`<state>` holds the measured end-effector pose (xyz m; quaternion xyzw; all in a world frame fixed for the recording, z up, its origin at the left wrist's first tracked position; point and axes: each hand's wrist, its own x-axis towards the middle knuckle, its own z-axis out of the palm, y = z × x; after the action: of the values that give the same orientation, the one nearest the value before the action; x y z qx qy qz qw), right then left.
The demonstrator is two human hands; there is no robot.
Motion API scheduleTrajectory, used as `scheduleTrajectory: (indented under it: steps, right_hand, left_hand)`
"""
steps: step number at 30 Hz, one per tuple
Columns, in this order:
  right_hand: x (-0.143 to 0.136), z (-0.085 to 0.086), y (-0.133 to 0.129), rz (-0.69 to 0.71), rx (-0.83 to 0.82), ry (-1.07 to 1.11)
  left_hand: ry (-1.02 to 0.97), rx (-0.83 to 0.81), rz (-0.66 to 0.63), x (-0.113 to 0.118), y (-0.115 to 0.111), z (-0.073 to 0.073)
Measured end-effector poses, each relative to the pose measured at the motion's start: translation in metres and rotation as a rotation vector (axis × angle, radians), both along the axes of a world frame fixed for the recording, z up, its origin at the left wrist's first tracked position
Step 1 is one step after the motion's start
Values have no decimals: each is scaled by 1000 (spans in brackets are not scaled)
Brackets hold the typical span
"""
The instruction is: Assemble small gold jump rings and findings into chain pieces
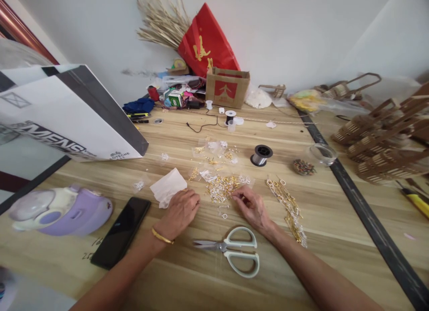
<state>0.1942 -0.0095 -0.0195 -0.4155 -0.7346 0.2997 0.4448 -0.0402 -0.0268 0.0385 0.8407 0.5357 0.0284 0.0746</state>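
A heap of small gold and silver beads and jewellery findings (221, 188) lies on the wooden table between my hands. My left hand (182, 208) rests on the table left of the heap, palm down with its fingers curled together. It is at the lower right edge of a white paper sheet (167, 186); anything inside it is hidden. At the right edge of the heap, my right hand (251, 206) has thumb and fingers drawn into a pinch; what is in them is too small to make out. A loose ring (224, 216) with tiny pieces lies between the hands.
Scissors (231, 248) lie nearest me. Finished-looking gold and silver strands (288, 208) are to the right. A wire spool (261, 155) and a glass jar (321, 154) stand farther back. At left are a black phone (120, 233), a purple bottle (73, 210) and a large bag (67, 119).
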Motion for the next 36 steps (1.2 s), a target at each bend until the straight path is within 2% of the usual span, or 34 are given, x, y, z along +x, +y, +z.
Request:
scheduleTrajectory:
  steps: [10,19,25,30,36]
  right_hand:
    - [-1,4,-2,-4,-3,-6]
    - [-1,5,-1,-10,20,-21]
    - [-2,7,-2,-2,28,-13]
    - [-2,6,-2,-12,24,-19]
    - [-3,5,-1,-16,5,-25]
  left_hand:
    - [24,42,-78,-1,11,-13]
    - [-64,97,-152,15,33,-12]
    - [-251,27,-227,25,29,-12]
    - [-232,-17,-278,29,26,-18]
    - [-198,11,-320,29,28,-24]
